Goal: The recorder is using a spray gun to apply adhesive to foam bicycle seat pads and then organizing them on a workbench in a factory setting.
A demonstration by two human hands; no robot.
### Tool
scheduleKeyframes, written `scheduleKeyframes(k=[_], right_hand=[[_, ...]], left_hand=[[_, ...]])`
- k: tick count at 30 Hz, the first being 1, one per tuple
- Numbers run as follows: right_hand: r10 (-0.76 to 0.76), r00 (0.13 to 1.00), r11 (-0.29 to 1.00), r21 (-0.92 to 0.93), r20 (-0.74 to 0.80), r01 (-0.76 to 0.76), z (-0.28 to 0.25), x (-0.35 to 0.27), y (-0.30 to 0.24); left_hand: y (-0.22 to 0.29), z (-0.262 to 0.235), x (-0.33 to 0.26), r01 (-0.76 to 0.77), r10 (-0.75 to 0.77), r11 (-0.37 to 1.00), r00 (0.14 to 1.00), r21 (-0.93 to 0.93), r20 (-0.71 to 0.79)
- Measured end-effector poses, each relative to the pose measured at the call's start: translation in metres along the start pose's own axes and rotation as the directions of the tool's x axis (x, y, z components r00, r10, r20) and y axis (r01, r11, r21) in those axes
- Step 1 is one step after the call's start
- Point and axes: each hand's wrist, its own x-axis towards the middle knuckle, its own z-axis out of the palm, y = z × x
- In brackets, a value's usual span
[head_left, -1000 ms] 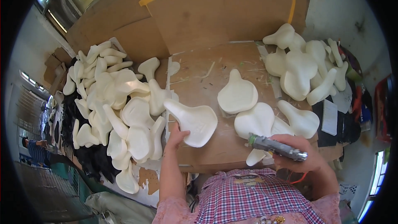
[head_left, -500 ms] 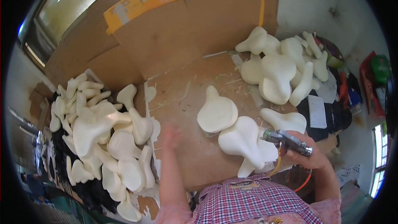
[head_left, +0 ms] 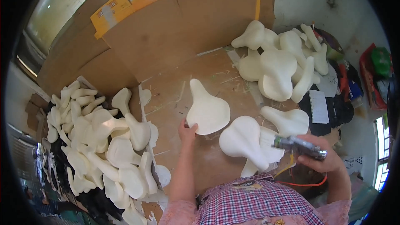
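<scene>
My left hand pinches the near left rim of a cream foam bicycle saddle, thumb on top, fingers hidden beneath. The saddle's narrow nose points away from me. Wrapped in my right hand is a grey metal spray gun, its front end facing left. An orange hose runs below that hand. Between the hands lies another foam saddle, nose toward me, overlapping a pale piece beneath it. A third foam saddle rests just beyond the gun.
A large heap of foam saddles fills the left side. Another pile stands at the far right, near a notepad on dark cloth. Brown cardboard panels rise behind the worktable. A yellow hose hangs near the front edge.
My left hand has moved rightward and taken hold of the foam saddle's rim. That saddle has shifted left and turned slightly. The spray gun has moved a little right and nearer me.
</scene>
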Motion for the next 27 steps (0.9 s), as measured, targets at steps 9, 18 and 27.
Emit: scheduleKeyframes(k=[9,18,27], right_hand=[[-0.001,0.970,0.934,0.346,-0.244,0.089,0.015,0.006,0.018],[0.120,0.985,0.974,0.209,-0.125,-0.092,0.019,-0.011,0.046],[0.012,0.999,0.997,0.080,0.032,-0.014,0.011,-0.011,0.033]], left_hand=[[0.043,-0.054,-0.009,-0.291,0.293,0.835,0.954,-0.466,-0.071],[-0.008,0.066,-0.107,-0.846,0.565,0.357,0.533,0.396,0.629],[0.000,-0.016,-0.024,0.377,-0.040,0.781,0.825,-0.497,0.563]])
